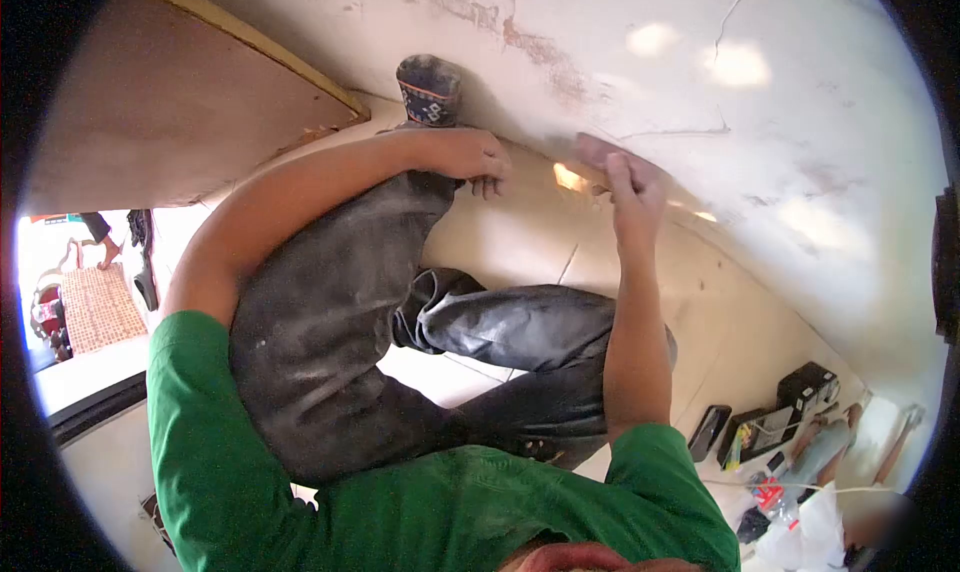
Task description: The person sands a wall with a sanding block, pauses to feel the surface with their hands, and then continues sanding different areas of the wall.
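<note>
My right hand [636, 194] is closed on a reddish-brown piece of sandpaper [603, 152], thumb on top. The sandpaper lies against the lower part of the white wall [680, 97], its far end slightly blurred. Brown patches and a crack mark the wall around it. My left forearm rests over my raised knee, and my left hand [480, 162] hangs loosely beyond it, fingers slightly apart, holding nothing. Below that hand is the tiled floor [510, 222].
A brown door panel [190, 92] stands at the left, beside a doorway with a woven mat [100, 307] and another person's leg [100, 227]. At the lower right lie a phone [709, 432], a black box [808, 386], a plastic bottle [775, 497] and a cable [800, 486].
</note>
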The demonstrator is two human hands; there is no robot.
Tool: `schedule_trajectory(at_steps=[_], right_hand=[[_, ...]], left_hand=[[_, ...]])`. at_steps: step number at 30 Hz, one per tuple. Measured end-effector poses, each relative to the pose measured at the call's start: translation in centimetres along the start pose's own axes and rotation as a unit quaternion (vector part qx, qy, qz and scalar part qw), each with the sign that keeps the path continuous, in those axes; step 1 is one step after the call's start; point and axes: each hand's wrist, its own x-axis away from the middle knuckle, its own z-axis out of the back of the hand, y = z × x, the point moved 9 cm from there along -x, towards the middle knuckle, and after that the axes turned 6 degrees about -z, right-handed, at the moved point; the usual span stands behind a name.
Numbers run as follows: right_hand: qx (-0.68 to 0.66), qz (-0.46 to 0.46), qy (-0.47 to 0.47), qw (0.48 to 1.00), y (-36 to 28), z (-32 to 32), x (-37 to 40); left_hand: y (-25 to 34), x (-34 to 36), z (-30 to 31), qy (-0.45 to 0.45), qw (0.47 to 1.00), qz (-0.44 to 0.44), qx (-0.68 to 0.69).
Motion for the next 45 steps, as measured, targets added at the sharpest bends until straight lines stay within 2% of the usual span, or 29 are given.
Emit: schedule_trajectory(at_steps=[3, 6, 9, 15, 18, 22, 25, 28, 31, 34, 37, 38, 41, 42, 45], right_hand=[[0.119, -0.040, 0.059, 0.990, 2.4, 0.4, -0.1], [-0.017, -0.024, 0.045, 0.999, 0.1, 0.2, 0.4], [0.082, -0.050, -0.011, 0.995, 2.2, -0.1, -0.7], [0.023, 0.003, 0.049, 0.999, 0.5, 0.5, 0.1], [0.044, -0.043, -0.020, 0.998, 2.1, -0.8, -0.4], [0.073, -0.005, 0.038, 0.997, 0.1, 0.0, 0.3], [-0.016, 0.006, -0.021, 1.000, 0.7, -0.9, -0.3], [0.135, -0.041, -0.010, 0.990, 2.7, -0.8, -0.7], [0.008, 0.021, 0.052, 0.998, -0.5, -0.4, 0.6], [-0.001, -0.012, -0.013, 1.000, 0.7, -0.6, -0.2], [0.120, -0.023, 0.000, 0.993, 1.8, -0.9, -0.8], [0.123, -0.014, -0.005, 0.992, 1.2, -0.6, -0.4], [0.033, 0.000, 0.043, 0.999, -0.3, 0.1, 0.5], [-0.004, -0.002, 0.017, 1.000, 0.1, -0.2, 0.0], [0.095, -0.057, 0.008, 0.994, 3.3, -0.6, -0.9]], left_hand=[[0.5, -0.8, -0.4, -0.010, 1.000, -0.020, -0.004], [1.2, -0.4, 0.0, -0.019, 0.997, -0.028, -0.067], [0.3, -0.1, -0.3, -0.008, 0.998, -0.013, -0.060], [0.8, -0.1, 0.2, -0.004, 0.998, -0.010, -0.069], [0.0, -0.4, -0.3, -0.011, 0.999, -0.014, -0.038], [0.5, -0.6, -0.2, -0.011, 0.998, -0.017, -0.051], [0.7, -0.2, 0.0, -0.006, 0.998, -0.002, -0.060], [0.1, -0.8, -0.1, -0.011, 0.999, -0.015, -0.031], [0.6, -0.6, -0.1, -0.019, 0.996, -0.047, -0.070], [0.5, -0.2, 0.0, -0.008, 0.999, -0.011, -0.043], [0.8, -0.5, -0.2, -0.014, 0.999, -0.007, -0.034], [1.1, -0.6, -0.2, -0.017, 0.999, -0.020, -0.042], [1.0, 0.0, 0.0, -0.009, 0.998, -0.032, -0.046], [0.9, 0.1, 0.0, -0.003, 0.999, -0.026, -0.037], [0.7, -0.5, -0.2, -0.006, 0.999, -0.012, -0.032]])
